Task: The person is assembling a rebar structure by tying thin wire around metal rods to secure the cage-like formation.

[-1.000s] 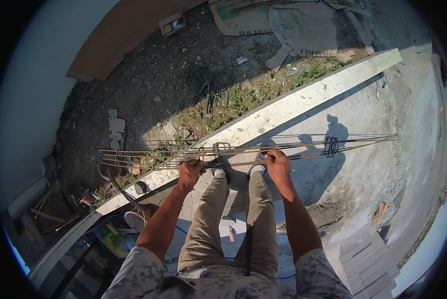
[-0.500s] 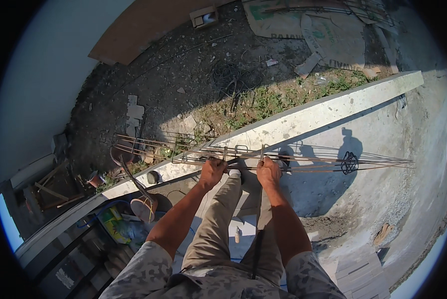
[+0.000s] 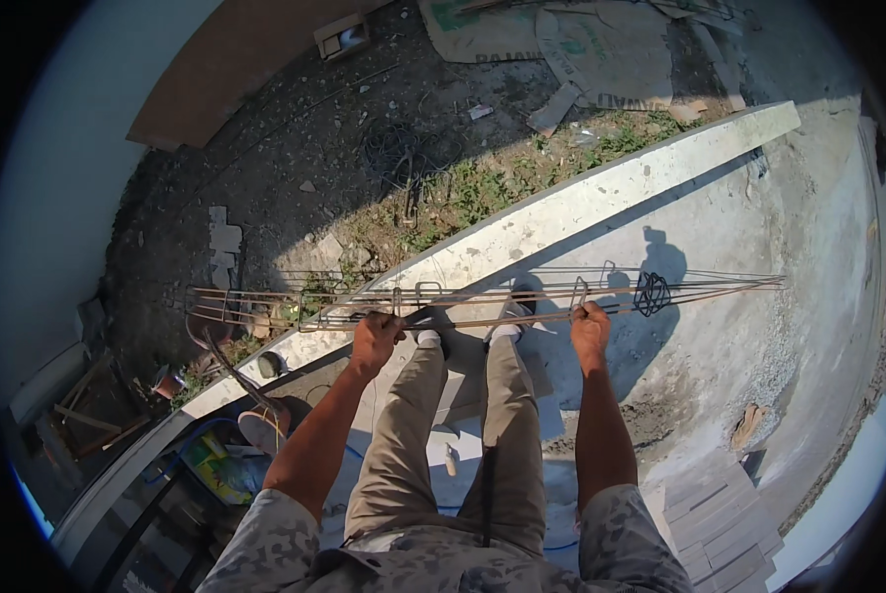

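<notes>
A long, narrow rebar cage [image 3: 502, 321] of thin rusty steel bars runs left to right in front of me, across a low concrete beam. My left hand [image 3: 374, 342] is closed on the cage's near side, left of my feet, with an upright rectangular stirrup [image 3: 397, 299] at its fingertips. Exactly which piece its fingers pinch is hidden. Farther right, my right hand [image 3: 590, 332] grips another bent-wire stirrup [image 3: 579, 289] around the bars. Just beyond that hand, several stirrups hang bunched together [image 3: 652, 294] near the cage's tapering right end.
The pale concrete beam [image 3: 601, 203] slants from lower left to upper right. Beyond it lie weeds, tangled wire [image 3: 400, 155] and flattened sacks [image 3: 601, 49]. A shovel-like tool [image 3: 230, 371] leans at left. Stacked grey planks [image 3: 710, 524] lie at lower right.
My right hand has slid rightward along the bars with its stirrup, widening the gap between my hands. My left hand stays at the cage's near side. The whole view has shifted somewhat.
</notes>
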Action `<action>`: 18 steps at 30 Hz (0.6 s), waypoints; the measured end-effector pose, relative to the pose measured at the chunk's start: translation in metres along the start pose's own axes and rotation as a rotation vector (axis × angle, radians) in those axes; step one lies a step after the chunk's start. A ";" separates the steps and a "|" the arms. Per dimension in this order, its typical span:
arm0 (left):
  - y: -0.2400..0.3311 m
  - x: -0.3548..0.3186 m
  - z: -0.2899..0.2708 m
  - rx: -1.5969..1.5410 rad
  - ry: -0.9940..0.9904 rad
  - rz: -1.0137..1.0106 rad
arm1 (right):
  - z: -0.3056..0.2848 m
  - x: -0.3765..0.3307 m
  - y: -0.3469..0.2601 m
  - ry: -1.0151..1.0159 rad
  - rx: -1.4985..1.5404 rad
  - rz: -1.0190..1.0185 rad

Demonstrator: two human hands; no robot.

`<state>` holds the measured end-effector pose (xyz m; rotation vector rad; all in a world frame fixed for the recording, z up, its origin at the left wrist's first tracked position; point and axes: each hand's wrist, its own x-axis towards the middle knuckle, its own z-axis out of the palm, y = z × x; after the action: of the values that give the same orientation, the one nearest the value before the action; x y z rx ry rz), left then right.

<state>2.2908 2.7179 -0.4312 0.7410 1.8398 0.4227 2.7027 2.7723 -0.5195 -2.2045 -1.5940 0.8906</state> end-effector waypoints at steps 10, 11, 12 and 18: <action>0.009 -0.002 -0.005 0.011 -0.037 -0.071 | -0.030 -0.005 0.001 -0.160 0.645 0.164; 0.012 -0.003 -0.004 0.038 -0.026 -0.076 | -0.032 -0.006 0.002 -0.145 0.589 0.156; 0.014 -0.004 -0.003 0.037 -0.017 -0.077 | -0.035 -0.008 0.003 -0.152 0.592 0.150; 0.010 -0.012 -0.005 0.131 0.008 0.015 | -0.048 -0.024 0.002 -0.137 0.445 0.137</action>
<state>2.2921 2.7176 -0.4147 0.8434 1.8835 0.3168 2.7291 2.7561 -0.4757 -1.9828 -1.1599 1.3149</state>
